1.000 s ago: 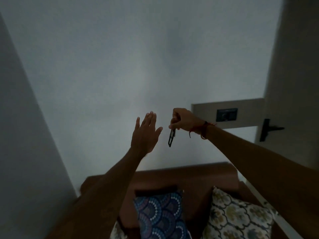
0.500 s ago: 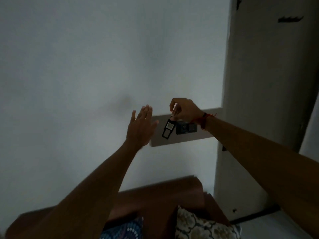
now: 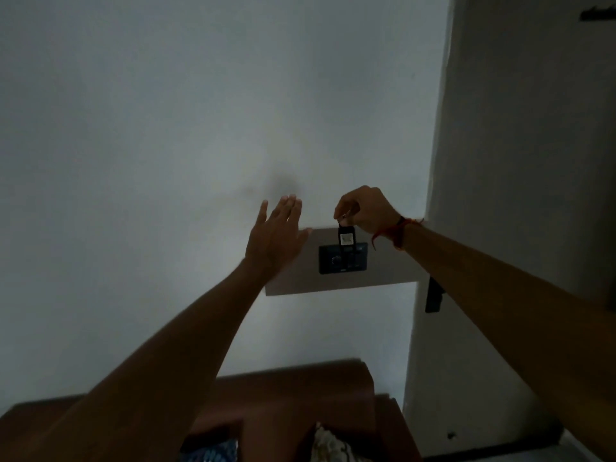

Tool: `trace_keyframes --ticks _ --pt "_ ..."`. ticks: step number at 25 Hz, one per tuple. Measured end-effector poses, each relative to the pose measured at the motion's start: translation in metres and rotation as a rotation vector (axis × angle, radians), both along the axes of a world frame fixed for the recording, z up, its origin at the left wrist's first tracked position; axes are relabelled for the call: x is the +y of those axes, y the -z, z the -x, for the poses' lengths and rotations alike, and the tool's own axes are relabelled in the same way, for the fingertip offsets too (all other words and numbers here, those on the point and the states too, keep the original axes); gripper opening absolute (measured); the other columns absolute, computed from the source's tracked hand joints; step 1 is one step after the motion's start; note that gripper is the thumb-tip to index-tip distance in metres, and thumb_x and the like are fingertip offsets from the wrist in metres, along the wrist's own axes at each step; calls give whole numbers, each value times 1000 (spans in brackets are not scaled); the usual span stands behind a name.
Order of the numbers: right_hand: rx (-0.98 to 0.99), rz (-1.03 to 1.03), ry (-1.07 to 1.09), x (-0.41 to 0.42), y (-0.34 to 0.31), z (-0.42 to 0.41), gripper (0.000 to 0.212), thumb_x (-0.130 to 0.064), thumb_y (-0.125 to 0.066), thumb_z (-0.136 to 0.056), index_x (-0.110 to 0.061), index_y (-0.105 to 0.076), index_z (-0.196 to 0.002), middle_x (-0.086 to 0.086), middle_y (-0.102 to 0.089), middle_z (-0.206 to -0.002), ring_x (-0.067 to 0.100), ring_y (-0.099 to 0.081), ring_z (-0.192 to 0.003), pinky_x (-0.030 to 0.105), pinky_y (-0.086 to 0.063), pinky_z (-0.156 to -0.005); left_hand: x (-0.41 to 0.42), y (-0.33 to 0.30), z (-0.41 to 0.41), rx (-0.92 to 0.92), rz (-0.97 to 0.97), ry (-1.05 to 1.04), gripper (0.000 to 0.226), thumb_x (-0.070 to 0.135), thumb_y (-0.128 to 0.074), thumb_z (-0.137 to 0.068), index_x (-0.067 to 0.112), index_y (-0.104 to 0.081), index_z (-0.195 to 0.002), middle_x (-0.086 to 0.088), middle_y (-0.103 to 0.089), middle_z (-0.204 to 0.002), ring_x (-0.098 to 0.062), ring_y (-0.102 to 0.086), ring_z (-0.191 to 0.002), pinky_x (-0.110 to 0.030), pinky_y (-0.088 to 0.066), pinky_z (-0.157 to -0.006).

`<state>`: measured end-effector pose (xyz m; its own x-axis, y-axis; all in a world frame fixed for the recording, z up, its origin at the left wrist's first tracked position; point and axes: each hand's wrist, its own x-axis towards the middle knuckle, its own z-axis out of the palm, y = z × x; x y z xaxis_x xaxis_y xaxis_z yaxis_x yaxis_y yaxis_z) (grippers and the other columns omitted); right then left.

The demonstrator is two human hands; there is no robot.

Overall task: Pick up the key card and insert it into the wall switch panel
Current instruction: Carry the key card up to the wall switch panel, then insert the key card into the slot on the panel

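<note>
Right hand point(image 3: 365, 210) pinched the key card point(image 3: 346, 240) hanging just above the dark wall switch panel point(image 3: 343, 258), left hand point(image 3: 275, 238) spread open, empty, beside it

Support: pale wall point(image 3: 166, 161), dim light.
On wall: beige backing board point(image 3: 393, 265), flat against it.
On board: dark switch panel point(image 3: 343, 260), near the board's middle.
Below board: brown sofa point(image 3: 300, 395) against the wall.
On sofa: blue patterned cushion point(image 3: 213, 453), floral cushion point(image 3: 330, 446) just beside it.
</note>
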<state>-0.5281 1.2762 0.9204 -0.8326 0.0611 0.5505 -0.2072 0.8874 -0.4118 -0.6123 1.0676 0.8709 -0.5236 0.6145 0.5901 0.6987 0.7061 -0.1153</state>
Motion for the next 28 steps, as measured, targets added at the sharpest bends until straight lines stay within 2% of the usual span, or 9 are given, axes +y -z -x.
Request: trace_keyframes --ticks 3,6,9,12,14,16,20,22,28 --pt "32 -11 8 19 6 13 16 1 -79 -71 -2 -76 -87 17 -77 -89 22 -72 -80 30 -58 -80 22 -3 17 3 16 7 68 48 -30 -108 8 -18 -161 -11 -19 -170 -22 -13 -159 -52 -6 -131" --pt "24 -25 43 32 18 24 15 1 -80 -71 -2 -76 -86 16 -78 -88 20 -72 -79 28 -58 -79 43 6 33 -21 10 20 68 49 -30 -108 8 -18 -161 -11 -20 -170 -22 -13 -159 -52 -6 -131" --pt "54 -37 73 46 29 34 14 1 -79 -72 -1 -77 -85 17 -77 -87 19 -69 -76 19 -52 -73 54 19 46 -34 4 34 67 49 -31 -107 8 -20 -160 -12 -21 -170 -23 -15 -159 -53 -7 -131" --pt "80 -40 110 56 35 39 12 3 -79 -71 0 -77 -83 18 -77 -85 17 -67 -73 1 -43 -65 62 29 51 -56 -7 43 67 48 -32 -108 8 -20 -160 -13 -20 -170 -25 -14 -159 -53 -7 -130" --pt "100 -42 105 65 36 47 10 3 -79 -70 0 -77 -79 18 -77 -83 15 -64 -71 -4 -40 -62 68 29 54 -65 -5 35 68 47 -34 -108 8 -19 -161 -12 -19 -170 -24 -13 -159 -53 -7 -130" --pt "114 -37 119 77 37 61 10 3 -79 -69 -1 -77 -78 18 -77 -84 18 -63 -72 3 -41 -64 74 30 62 -51 -16 9 68 47 -33 -108 8 -18 -161 -12 -17 -171 -24 -12 -160 -53 -8 -130" --pt "106 -19 157 100 59 83 14 10 -74 -69 1 -74 -79 22 -73 -84 24 -59 -73 30 -49 -72 91 46 73 -82 45 -24 67 45 -31 -108 8 -14 -162 -12 -12 -172 -24 -8 -160 -53 -7 -130" --pt "88 -29 169 107 73 89 15 11 -72 -68 2 -73 -79 24 -71 -84 33 -62 -78 32 -47 -75 98 57 74 -110 61 -30 67 45 -33 -108 8 -15 -162 -12 -12 -172 -25 -8 -160 -54 -6 -130" --pt "109 -4 72 128 81 114 14 13 -71 -70 5 -71 -81 26 -68 -88 37 -63 -84 47 -53 -79 124 66 82 -59 91 -59 69 44 -37 -107 8 -14 -161 -13 -11 -172 -26 -7 -160 -56 -8 -130"
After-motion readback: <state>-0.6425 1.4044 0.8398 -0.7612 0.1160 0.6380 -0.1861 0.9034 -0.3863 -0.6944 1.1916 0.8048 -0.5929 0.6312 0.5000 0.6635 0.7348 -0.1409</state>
